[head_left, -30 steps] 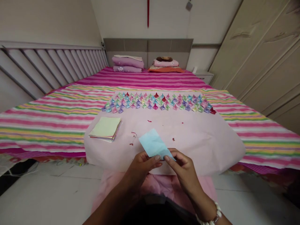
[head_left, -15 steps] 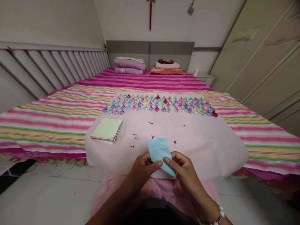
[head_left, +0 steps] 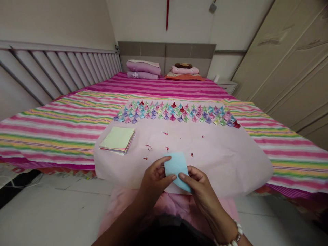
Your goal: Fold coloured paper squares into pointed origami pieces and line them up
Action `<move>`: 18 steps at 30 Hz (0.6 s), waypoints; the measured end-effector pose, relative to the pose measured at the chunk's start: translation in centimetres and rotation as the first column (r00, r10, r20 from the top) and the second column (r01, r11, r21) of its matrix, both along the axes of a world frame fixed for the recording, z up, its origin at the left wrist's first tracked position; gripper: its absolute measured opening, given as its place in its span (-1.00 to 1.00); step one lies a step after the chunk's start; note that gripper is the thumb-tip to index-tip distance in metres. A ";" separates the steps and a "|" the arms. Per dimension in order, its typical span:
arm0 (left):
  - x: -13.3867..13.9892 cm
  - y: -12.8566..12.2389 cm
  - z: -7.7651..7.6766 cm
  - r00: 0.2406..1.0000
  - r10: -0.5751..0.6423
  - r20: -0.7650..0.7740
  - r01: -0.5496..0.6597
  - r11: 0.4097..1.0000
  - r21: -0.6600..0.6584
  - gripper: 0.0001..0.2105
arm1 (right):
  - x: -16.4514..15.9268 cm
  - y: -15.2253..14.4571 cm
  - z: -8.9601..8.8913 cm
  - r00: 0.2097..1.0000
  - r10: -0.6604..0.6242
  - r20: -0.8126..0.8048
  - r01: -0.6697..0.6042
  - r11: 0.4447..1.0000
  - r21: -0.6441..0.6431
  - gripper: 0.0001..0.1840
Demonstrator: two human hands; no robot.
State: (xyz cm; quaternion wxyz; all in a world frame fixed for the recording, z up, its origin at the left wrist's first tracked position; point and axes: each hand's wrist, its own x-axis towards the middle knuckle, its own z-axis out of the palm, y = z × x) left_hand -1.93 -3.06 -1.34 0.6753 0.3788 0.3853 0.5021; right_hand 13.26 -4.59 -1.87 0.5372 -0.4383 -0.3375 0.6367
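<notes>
The light-blue, four-sided sheet of paper (head_left: pixel 177 164) is between the left hand (head_left: pixel 154 176) and right hand (head_left: pixel 201 183), both hands' fingers clamped on its sides. Likely feather-light and easily creased — best pinched by its edges.

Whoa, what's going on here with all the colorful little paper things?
A person is holding a piece of blue paper with both hands: the left hand on its left edge, the right hand on its right. It's above a pale sheet on the bed. Rows of little folded shapes sit at the sheet's far end. A paper stack lies to the left, and some red scraps lie about.
</notes>
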 end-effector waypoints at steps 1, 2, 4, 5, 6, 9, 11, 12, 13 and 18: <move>0.1 0.0 0.0 1.000 0.005 0.006 -0.005 1.000 -0.005 -0.42 | 0.0 0.0 -0.1 1.000 -0.006 -0.002 0.006 1.000 0.000 -0.75; 0.1 0.0 -0.1 1.000 0.010 0.005 -0.010 1.000 -0.006 -0.40 | -0.1 0.0 -0.2 1.000 -0.016 -0.004 0.016 1.000 0.004 -0.76; 0.2 0.0 -0.5 0.999 0.027 -0.024 -0.027 1.000 0.010 -0.41 | -0.2 0.0 -0.3 0.999 -0.043 -0.012 0.043 0.999 0.021 -0.79; 0.2 0.0 -0.7 0.998 0.047 -0.046 -0.045 0.998 0.033 -0.44 | -0.3 0.0 -0.4 0.999 -0.051 -0.017 0.052 0.998 0.030 -0.80; 0.2 0.1 -1.0 0.995 0.077 -0.070 -0.072 0.995 0.069 -0.48 | -0.3 0.0 -0.5 0.998 -0.057 -0.020 0.058 0.998 0.039 -0.81; 0.1 0.3 -1.8 0.978 0.160 -0.132 -0.135 0.973 0.186 -0.58 | -0.5 0.1 -0.6 0.998 -0.061 -0.004 0.061 0.996 0.059 -0.81; 0.0 0.4 -2.0 0.978 0.151 -0.145 -0.121 0.973 0.197 -0.62 | -0.6 0.1 -0.8 0.998 -0.062 0.014 0.061 0.996 0.068 -0.79; -0.1 0.4 -2.0 0.980 0.130 -0.148 -0.102 0.977 0.185 -0.63 | -0.6 0.1 -0.8 0.998 -0.060 0.019 0.058 0.996 0.070 -0.78; -0.1 0.4 -1.9 0.982 0.111 -0.150 -0.084 0.981 0.177 -0.65 | -0.6 0.1 -0.9 0.998 -0.058 0.021 0.056 0.996 0.072 -0.77; -0.3 0.1 -1.3 0.970 0.057 -0.237 -0.002 0.974 0.226 -0.77 | -0.6 0.2 -1.0 0.999 -0.045 0.027 0.042 0.996 0.081 -0.79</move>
